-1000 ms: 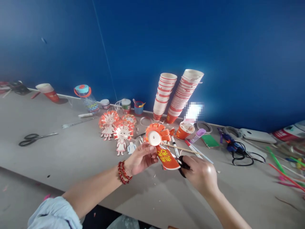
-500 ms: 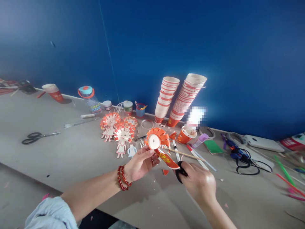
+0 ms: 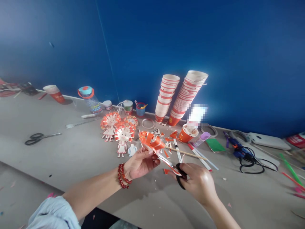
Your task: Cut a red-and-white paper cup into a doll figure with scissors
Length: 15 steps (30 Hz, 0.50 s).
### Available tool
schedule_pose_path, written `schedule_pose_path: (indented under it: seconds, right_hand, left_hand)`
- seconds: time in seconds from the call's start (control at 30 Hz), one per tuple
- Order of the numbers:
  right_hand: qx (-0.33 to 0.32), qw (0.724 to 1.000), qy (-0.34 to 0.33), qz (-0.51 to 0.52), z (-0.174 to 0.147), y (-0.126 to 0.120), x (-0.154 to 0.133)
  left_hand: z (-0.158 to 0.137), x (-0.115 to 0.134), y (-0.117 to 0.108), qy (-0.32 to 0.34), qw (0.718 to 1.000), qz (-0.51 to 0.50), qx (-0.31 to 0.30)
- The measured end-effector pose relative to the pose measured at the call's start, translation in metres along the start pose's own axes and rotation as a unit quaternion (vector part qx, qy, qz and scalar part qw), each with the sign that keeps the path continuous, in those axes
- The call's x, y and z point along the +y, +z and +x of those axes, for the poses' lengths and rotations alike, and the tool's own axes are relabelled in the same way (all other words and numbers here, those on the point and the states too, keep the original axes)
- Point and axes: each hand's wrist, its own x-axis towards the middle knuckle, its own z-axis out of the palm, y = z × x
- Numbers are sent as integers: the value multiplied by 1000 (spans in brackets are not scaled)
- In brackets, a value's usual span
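Observation:
My left hand [image 3: 142, 162], with red beads at the wrist, pinches an orange paper cup [image 3: 152, 140] whose side is cut into strips that curl outward. My right hand [image 3: 197, 183] is wrapped round the black handles of a pair of scissors [image 3: 181, 176]. Their blades reach left to the cup, along a long strip that sticks out toward my right hand. Just left of the cup lie several paper dolls [image 3: 124, 136] with orange-and-white fringed heads. A small pale-blue paper dress [image 3: 132, 149] rests beside them. Orange and white scraps [image 3: 168, 154] are scattered behind the scissors.
Two tall stacks of paper cups [image 3: 166, 95] stand against the blue wall. An orange cup of scraps [image 3: 188, 133] is in front of them. A glue gun [image 3: 240, 152] with a black cord lies right; another pair of scissors [image 3: 43, 137] lies left. Markers [image 3: 177, 151] lie behind my right hand.
The cup has tilted, so its white base no longer faces me and its long strip has turned edge-on. The scissor blades now show along that strip. My right hand has shifted slightly.

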Motion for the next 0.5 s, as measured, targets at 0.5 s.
schedule_pose_path:
  seconds: [0.5]
  right_hand:
    - [56,993,-84,-64,-1,-20,3]
  left_hand:
    - [0,9,5,18,990,140,-9]
